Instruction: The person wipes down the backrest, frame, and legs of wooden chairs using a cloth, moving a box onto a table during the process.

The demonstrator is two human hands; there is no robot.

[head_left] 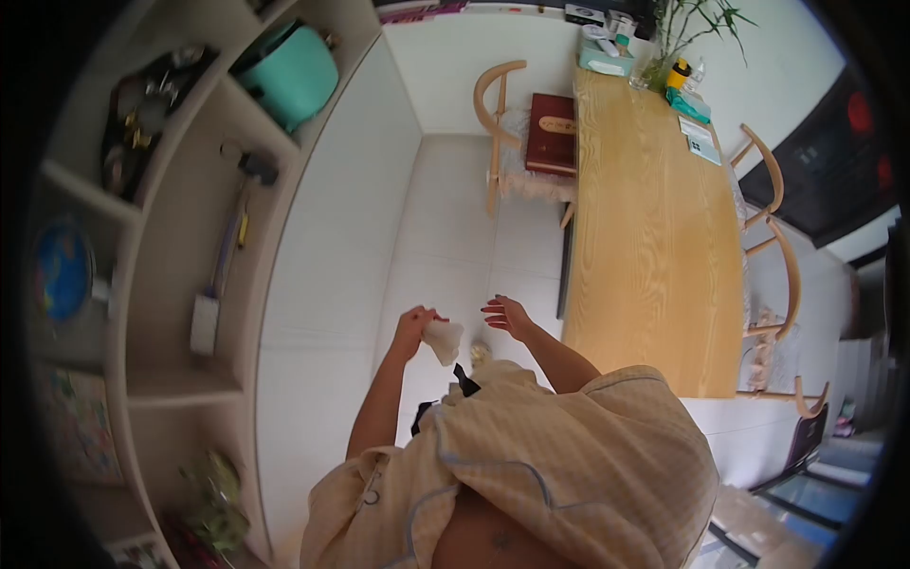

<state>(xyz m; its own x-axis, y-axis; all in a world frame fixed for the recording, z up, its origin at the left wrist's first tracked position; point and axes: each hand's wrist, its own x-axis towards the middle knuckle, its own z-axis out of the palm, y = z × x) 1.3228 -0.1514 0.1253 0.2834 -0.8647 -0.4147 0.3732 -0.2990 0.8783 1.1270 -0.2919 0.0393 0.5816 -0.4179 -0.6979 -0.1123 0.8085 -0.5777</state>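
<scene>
A home dining area: wooden table (654, 256), cushioned chair (517, 142), display shelves (185, 389).

Left hand (410, 332) closed on crumpled white cloth (444, 343), material uncertain. Right hand (512, 319) apart from cloth, fingers spread. Both hands above pale tiled floor (445, 251), between white cabinet front (332, 228) and wooden tabletop (654, 256). Tabletop far end: tissue box (607, 63), leafy stems in glass vase (648, 74). Dark red box (550, 135) on seat of wooden chair (483, 100). Left side: shelving unit (180, 384); teal container (301, 76) in upper compartment.
</scene>
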